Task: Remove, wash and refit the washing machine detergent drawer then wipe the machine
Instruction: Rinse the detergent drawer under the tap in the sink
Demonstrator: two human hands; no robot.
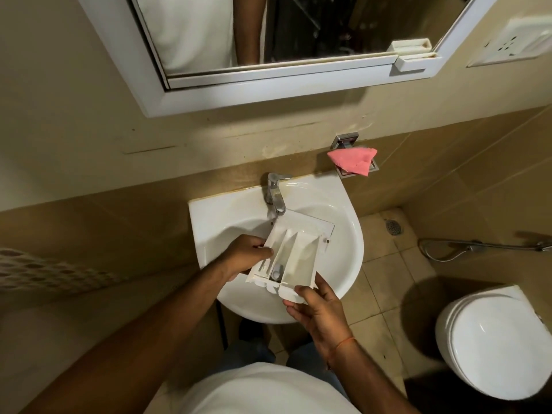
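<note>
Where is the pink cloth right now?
The pink cloth lies on a metal wall holder just above the sink's back right corner, right of the tap.

A person is holding a white detergent drawer (294, 252) over the sink (343, 264), below the tap (275, 192). The left hand (243, 258) is gripping its left side; the right hand (316, 309) is pinching its near corner. A pink cloth (352, 156) is lying in a wall-mounted holder (373, 168).

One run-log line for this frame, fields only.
stage: wash | detergent drawer over sink, under tap | left hand grips side | right hand grips end | pink cloth on holder
</note>
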